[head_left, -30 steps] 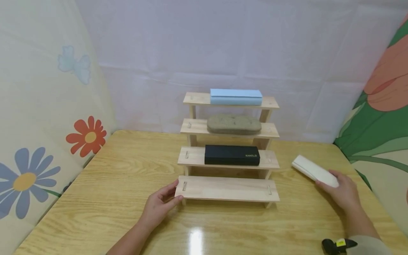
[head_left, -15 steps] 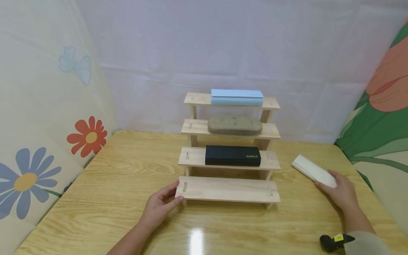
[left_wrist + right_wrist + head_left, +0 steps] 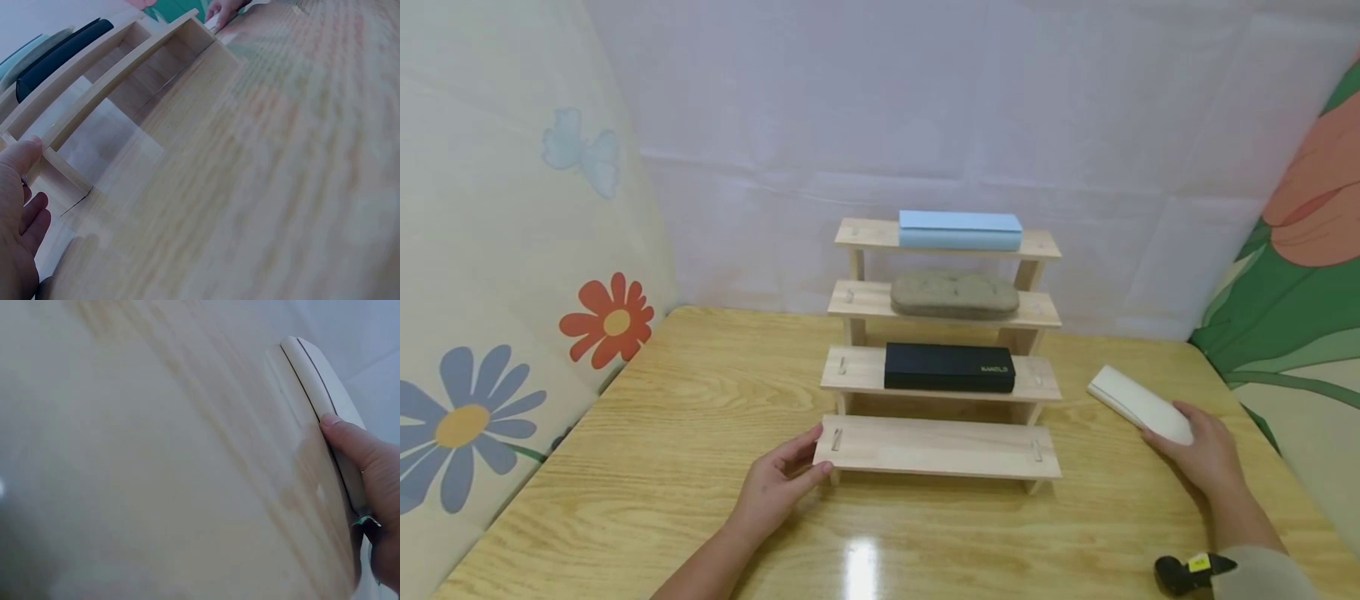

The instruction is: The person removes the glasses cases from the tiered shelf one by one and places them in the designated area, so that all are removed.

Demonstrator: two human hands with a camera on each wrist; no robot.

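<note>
In the head view a stepped wooden display rack (image 3: 936,446) stands mid-table. My left hand (image 3: 771,483) holds the left end of its lowest board, thumb at the front corner and a finger at the back one. At the right, my right hand (image 3: 1210,450) grips the near end of a white glasses case (image 3: 1138,402) lying slantwise on the table. In the right wrist view the thumb (image 3: 350,439) presses the side of that case. On the upper boards sit a light-blue glasses case (image 3: 960,231), a grey-green padded case (image 3: 955,294) and a black case (image 3: 949,367).
The wood-grain table (image 3: 700,392) runs under everything. Behind it hangs a white cloth (image 3: 925,100), with flower-printed cloths (image 3: 490,250) at the sides. A black strap device (image 3: 1195,573) with a yellow label is at the right wrist.
The head view has shifted very slightly. Both hands keep their hold, and the rack and the cases stay where they were.
</note>
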